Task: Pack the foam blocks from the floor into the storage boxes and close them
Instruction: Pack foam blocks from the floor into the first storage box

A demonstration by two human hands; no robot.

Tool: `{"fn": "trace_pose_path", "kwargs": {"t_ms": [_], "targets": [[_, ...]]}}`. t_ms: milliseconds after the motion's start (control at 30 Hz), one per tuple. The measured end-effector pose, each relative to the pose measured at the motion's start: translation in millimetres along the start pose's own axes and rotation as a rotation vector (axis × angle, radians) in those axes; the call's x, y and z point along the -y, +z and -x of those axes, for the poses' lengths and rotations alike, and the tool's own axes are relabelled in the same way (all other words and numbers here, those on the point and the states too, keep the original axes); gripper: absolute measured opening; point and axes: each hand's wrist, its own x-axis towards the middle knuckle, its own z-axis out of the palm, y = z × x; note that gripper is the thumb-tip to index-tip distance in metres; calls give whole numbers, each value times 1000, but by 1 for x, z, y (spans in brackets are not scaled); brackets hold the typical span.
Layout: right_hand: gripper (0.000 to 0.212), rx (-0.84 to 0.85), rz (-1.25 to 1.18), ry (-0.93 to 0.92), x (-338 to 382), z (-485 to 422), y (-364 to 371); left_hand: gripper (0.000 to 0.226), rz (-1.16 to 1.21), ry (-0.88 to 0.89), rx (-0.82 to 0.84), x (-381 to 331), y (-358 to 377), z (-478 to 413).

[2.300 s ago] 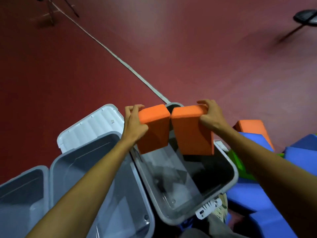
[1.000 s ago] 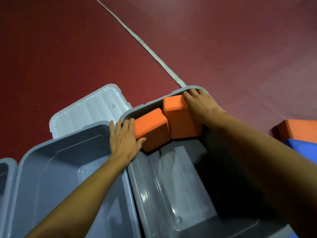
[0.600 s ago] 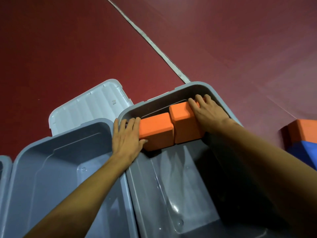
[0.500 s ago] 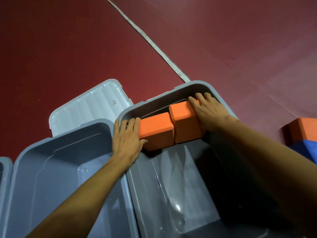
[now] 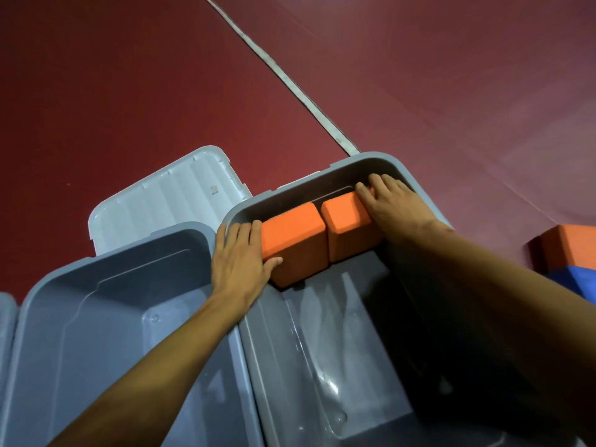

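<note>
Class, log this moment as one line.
left hand presses left orange block | right hand grips right orange block | both inside open grey box

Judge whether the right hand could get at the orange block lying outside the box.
Probably yes: the loose orange block lies uncovered past the right wall of the grey box. But the right hand holds the boxed orange block and must let go first.
</note>
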Motion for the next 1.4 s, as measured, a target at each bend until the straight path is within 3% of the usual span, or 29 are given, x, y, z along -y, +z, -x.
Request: {"fn": "trace_pose_path", "kwargs": {"t_ms": [233, 633, 800, 1033, 1400], "targets": [[56, -7, -109, 215, 26, -36, -4, 82, -15, 16, 7, -1, 2, -1], [91, -91, -142, 335, 57, -17, 40, 86, -75, 80, 26, -3, 4, -6], [103, -100, -193, 341, 65, -10, 45, 87, -78, 28, 68, -5, 5, -8], [91, -93, -202, 331, 64, -13, 43, 85, -119, -5, 64, -8, 7, -12], [98, 49, -182, 263, 45, -8, 31, 90, -86, -3, 89, -8, 7, -12]]}}
